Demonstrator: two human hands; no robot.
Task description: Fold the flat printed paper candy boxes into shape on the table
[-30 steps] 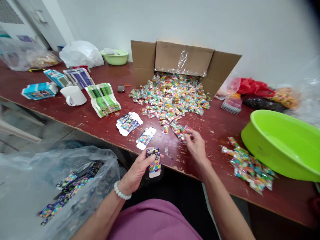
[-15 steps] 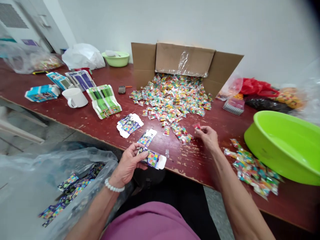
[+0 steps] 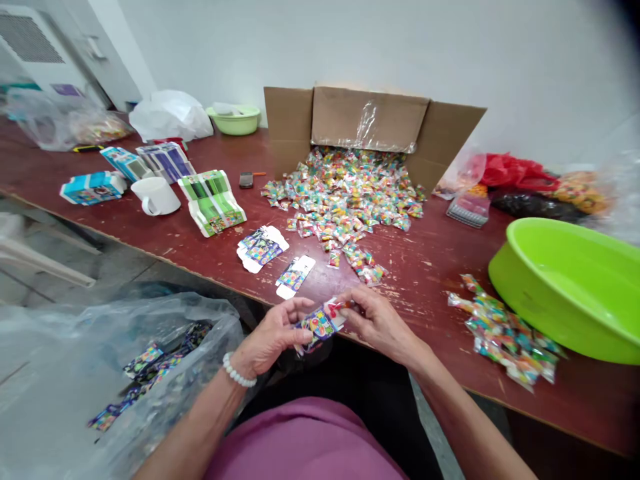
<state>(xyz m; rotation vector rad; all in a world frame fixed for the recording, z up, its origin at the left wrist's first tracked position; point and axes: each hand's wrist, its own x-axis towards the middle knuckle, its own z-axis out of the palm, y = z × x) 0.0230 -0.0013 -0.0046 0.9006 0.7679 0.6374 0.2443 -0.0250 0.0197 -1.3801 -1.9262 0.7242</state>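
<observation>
My left hand grips a small printed candy box over the table's front edge, its white flap end turned to the right. At that end, my right hand pinches a small red candy packet, which touches the box's mouth. Just behind my hands lies a flattened printed box, with a few more flattened boxes farther left. A heap of clear candy packets spills across the table from an open cardboard carton.
On the right, a green basin stands beside loose candy packets. At left are a white mug, a green box sheet and blue cartons. A plastic bag holding printed boxes hangs below the front edge.
My right hand has come left from beside the candy heap, carrying the red packet to the box. My left hand has shifted slightly right and down and still holds the box, now tilted.
</observation>
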